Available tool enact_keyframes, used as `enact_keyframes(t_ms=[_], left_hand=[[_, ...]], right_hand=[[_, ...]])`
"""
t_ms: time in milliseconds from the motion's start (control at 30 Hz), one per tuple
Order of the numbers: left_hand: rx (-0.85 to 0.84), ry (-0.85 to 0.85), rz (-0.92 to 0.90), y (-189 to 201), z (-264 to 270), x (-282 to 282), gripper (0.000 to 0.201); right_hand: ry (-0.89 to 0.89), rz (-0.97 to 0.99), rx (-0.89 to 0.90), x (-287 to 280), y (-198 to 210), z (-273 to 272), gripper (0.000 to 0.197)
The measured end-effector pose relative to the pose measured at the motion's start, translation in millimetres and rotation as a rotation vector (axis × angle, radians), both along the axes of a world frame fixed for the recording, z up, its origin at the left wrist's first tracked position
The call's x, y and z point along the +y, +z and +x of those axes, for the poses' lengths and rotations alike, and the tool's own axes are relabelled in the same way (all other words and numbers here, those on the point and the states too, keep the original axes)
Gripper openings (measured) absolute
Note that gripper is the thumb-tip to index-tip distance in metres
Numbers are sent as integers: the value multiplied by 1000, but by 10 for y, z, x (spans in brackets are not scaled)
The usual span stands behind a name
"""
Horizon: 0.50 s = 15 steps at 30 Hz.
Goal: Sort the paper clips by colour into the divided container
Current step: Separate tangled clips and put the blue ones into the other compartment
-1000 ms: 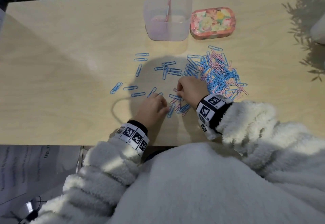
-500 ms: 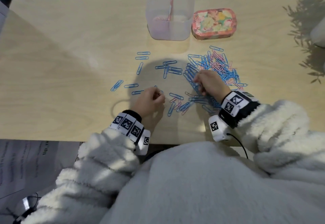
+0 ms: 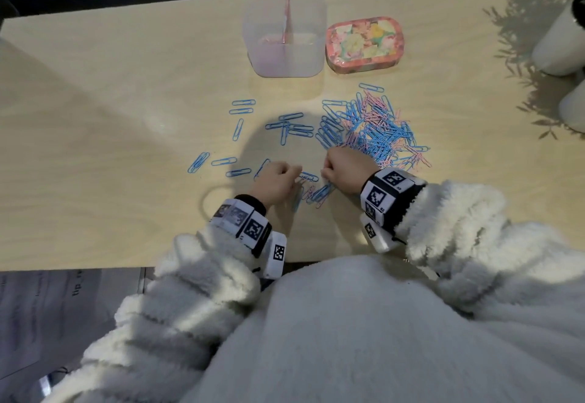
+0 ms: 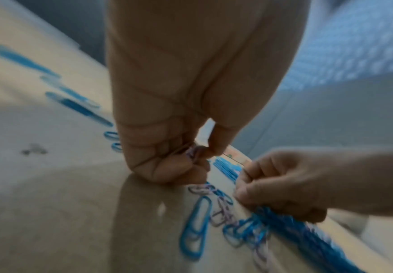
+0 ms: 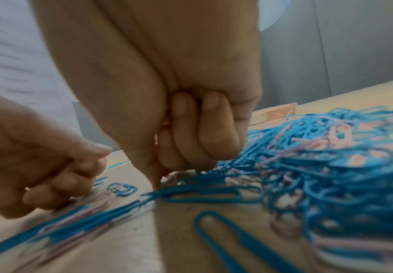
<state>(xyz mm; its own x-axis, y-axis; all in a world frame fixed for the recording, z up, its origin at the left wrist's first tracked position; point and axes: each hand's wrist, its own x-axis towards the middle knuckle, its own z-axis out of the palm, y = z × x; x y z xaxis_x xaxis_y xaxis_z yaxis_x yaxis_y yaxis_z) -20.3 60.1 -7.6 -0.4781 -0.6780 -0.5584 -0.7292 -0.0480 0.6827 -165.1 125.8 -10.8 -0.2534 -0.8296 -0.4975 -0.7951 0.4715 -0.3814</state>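
A mixed pile of blue and pink paper clips (image 3: 375, 132) lies right of centre on the wooden table (image 3: 110, 117), and loose blue clips (image 3: 240, 108) are spread to its left. The clear divided container (image 3: 285, 41) stands behind them, with pink clips in it. My left hand (image 3: 292, 174) rests near the front edge, its fingers curled round a few pink clips (image 4: 192, 152). Just to its right, my right hand (image 3: 326, 173) has curled fingers, and thumb and forefinger pinch a pink clip (image 5: 175, 177) at the pile's near edge. A small mixed cluster (image 3: 318, 195) lies between the hands.
A floral tin (image 3: 364, 43) sits right of the container. White pots (image 3: 557, 48) stand at the far right edge. The table's front edge (image 3: 95, 265) runs just below my wrists, and papers (image 3: 47, 307) lie on the floor to the left.
My right hand has come back from the pile toward the left and front, down to the small cluster beside my left hand. The left hand has barely moved.
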Motion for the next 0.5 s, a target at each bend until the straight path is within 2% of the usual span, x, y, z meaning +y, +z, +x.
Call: enact_keyframes(t_ms=[100, 200, 267, 300, 367, 500], left_hand=[[-117, -71, -158, -37, 17, 62, 21], [-177, -75, -260, -23, 20, 130, 24], [-192, -114, -337, -6, 7, 188, 32], [-195, -145, -370, -6, -1, 208, 33], [-214, -205, -407, -25, -14, 212, 31], [-237, -307, -448, -52, -11, 168, 27]], right_hand=[[-17, -86, -48, 38, 35, -33, 16], [-225, -292, -301, 109, 124, -172, 9], [-365, -329, -486, 157, 172, -240, 5], [-389, -323, -517, 183, 175, -246, 11], [-336, -302, -454, 225, 154, -221, 19], [7, -227, -151, 339, 70, -39, 12]])
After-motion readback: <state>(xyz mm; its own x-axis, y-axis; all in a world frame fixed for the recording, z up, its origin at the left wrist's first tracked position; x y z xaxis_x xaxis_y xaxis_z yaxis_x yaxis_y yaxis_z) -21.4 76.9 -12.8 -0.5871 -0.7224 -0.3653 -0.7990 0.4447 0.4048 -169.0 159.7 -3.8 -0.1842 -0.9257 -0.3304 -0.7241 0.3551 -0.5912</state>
